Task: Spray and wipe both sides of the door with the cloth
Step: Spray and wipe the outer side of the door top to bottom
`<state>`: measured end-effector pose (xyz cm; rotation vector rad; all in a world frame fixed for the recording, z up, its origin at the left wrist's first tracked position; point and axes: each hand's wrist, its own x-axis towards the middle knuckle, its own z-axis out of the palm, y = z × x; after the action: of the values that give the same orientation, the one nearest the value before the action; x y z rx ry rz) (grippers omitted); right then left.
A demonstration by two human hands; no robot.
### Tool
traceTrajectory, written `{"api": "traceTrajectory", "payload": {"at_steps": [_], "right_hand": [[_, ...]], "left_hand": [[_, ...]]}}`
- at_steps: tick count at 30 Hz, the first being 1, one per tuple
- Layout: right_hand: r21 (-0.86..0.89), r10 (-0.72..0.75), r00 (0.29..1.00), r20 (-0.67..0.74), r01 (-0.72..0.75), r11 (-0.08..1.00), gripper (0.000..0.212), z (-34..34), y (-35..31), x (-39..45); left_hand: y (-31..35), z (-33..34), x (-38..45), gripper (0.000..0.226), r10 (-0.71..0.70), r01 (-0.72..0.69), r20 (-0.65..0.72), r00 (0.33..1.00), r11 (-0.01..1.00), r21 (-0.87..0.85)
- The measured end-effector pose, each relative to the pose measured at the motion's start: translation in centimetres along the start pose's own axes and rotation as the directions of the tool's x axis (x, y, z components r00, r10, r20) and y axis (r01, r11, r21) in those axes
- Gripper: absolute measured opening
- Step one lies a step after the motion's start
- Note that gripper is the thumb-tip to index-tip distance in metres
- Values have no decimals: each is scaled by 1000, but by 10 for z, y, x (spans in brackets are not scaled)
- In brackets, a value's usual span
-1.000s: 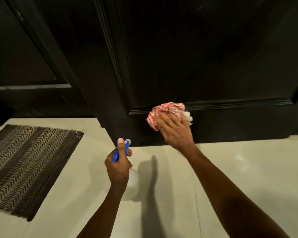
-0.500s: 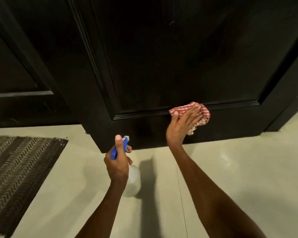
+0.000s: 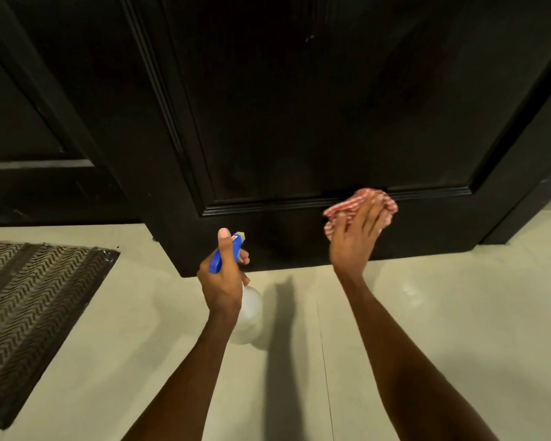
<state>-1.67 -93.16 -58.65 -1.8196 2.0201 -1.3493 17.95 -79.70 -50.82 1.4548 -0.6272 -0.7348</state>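
Observation:
A black panelled door (image 3: 315, 106) fills the upper view, its bottom edge just above the pale floor. My right hand (image 3: 355, 237) presses a bunched red-and-white checked cloth (image 3: 341, 210) flat against the door's lower rail, just under the panel moulding; the fingers are fairly straight and blurred from motion. My left hand (image 3: 223, 275) grips a spray bottle (image 3: 250, 308) with a blue trigger head and a clear body, held low in front of the door's bottom edge, nozzle pointing at the door, thumb on top of the head.
A brown zigzag-patterned doormat (image 3: 32, 307) lies on the pale tiled floor (image 3: 442, 313) at the left. Another black panelled surface (image 3: 29, 122) stands behind the door at the left. A black frame (image 3: 541, 198) meets the floor at the right.
My right hand has slid the cloth to the right along the door's lower rail. My left hand has kept the spray bottle in about the same place.

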Motion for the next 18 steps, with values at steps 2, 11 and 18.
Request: {"api": "traceTrajectory", "payload": {"at_steps": [2, 11, 18], "right_hand": [[171, 157, 987, -35, -149, 974, 72, -10, 5, 15], [-35, -138, 977, 165, 145, 989, 72, 16, -48, -26], [-207, -414, 868, 276, 474, 856, 68, -44, 35, 15]], "left_hand": [[1, 3, -2, 56, -3, 3, 15, 1000, 1000, 0], [4, -5, -10, 70, 54, -57, 42, 998, 995, 85], [32, 53, -24, 74, 130, -152, 184, 974, 982, 113]]}}
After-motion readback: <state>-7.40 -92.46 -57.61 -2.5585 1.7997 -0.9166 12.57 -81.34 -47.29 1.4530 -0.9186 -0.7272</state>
